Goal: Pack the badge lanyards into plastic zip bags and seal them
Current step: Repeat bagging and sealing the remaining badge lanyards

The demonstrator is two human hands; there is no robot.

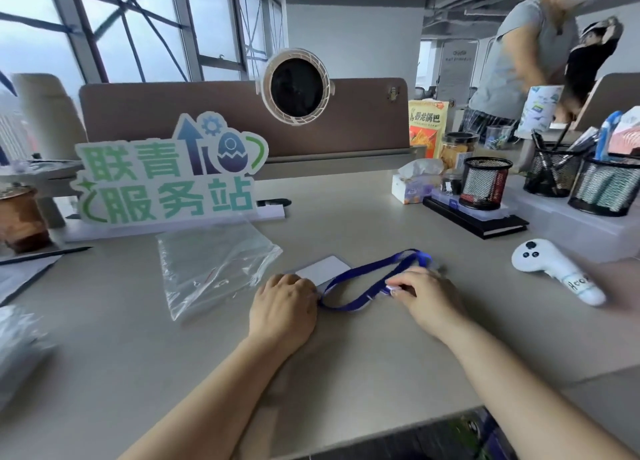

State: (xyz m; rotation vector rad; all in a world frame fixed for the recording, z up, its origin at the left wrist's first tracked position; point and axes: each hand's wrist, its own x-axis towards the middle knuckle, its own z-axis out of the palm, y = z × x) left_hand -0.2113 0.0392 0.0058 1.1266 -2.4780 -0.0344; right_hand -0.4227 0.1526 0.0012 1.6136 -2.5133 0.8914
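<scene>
Open desk [346, 355] nearside; sign [166, 179], pen cups [486, 182] behind.

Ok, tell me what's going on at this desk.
A person is handling a blue lanyard on the desk. The left hand holds its end at the white badge card; the right hand pinches the strap further along. The clear zip bag lies beside the left hand, apparently empty, so nothing is packed yet.

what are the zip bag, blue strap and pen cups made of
Zip bag: thin clear glossy plastic film; wrinkled, desk shows through. Blue strap: likely woven fabric, matt, lying limp in a loop. Pen cups: black wire mesh, probably metal; contents show through.
</scene>
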